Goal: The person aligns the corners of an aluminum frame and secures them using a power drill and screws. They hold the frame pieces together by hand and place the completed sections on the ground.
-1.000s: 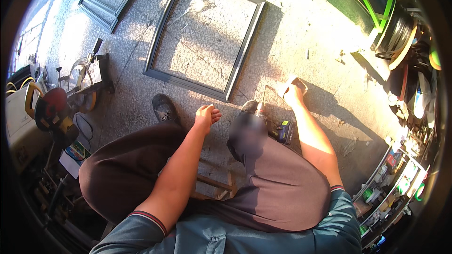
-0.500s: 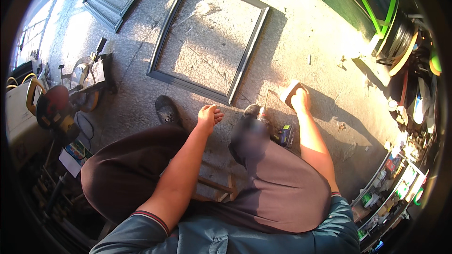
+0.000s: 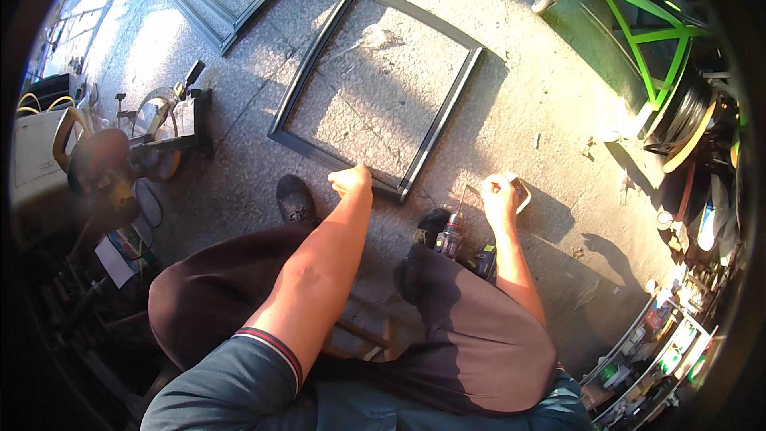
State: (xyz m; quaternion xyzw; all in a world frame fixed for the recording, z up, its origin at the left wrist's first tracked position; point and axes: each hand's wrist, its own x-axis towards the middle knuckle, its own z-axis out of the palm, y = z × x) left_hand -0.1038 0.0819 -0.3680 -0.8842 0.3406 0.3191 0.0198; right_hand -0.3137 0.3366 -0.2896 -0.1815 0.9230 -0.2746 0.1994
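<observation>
A dark grey rectangular frame, like a window sash, lies on the floor ahead of me. My left hand is over its near rail, close to the near right corner; the fingers are curled, and whether they grip the rail is hidden. At the right, my right hand is closed, fingers pressed together, beside a small open box. Anything in those fingers is too small to make out. Between my right shoe and right hand, a cordless drill with a long thin bit points away from me.
A second grey frame lies at the far left. A mitre saw stands on the left. Toward the far right is a green metal stand with a black coil. Shelves with small goods line the lower right.
My left hand has moved forward onto the near rail, its fingers now turned leftward. My right hand has drawn back from over the small box to its left side. The whole view has shifted slightly.
</observation>
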